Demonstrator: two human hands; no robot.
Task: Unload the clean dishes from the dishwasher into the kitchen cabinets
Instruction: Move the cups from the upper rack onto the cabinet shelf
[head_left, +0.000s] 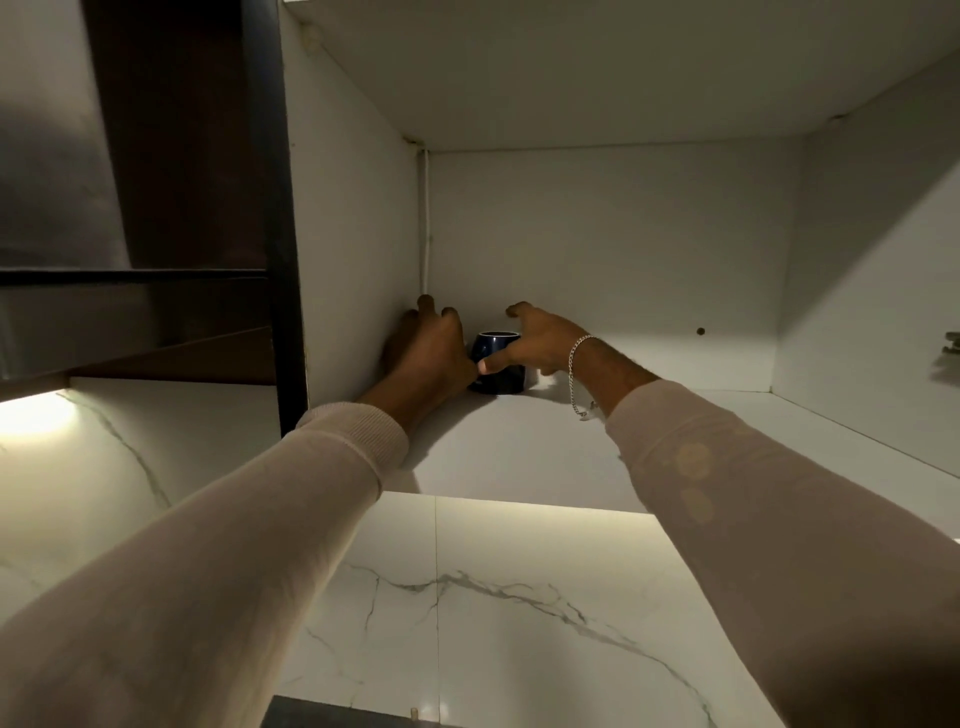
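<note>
Where the head view tilts up into an open white cabinet (623, 234), a dark blue cup (505, 383) stands upright on the shelf (571, 447), near the back left corner.

Left hand (428, 351): tucked into that corner between the cabinet's left wall and the cup, knuckles up, fingers bent. It sits hard against the cup's left side. Cannot tell whether it grips the cup or anything else; the palm side is hidden.

Right hand (540, 345): spread wide at the cup's right. Forefinger reaches out above the rim, thumb crosses the front of the cup. Contact unclear. Chain bracelet (575, 366) hangs at the wrist.

Both arms in pale long sleeves (260, 519).

Below the shelf's front edge, white marble-veined wall (493, 597), lit from above. Dark frame (275, 208) left of the cabinet.
</note>
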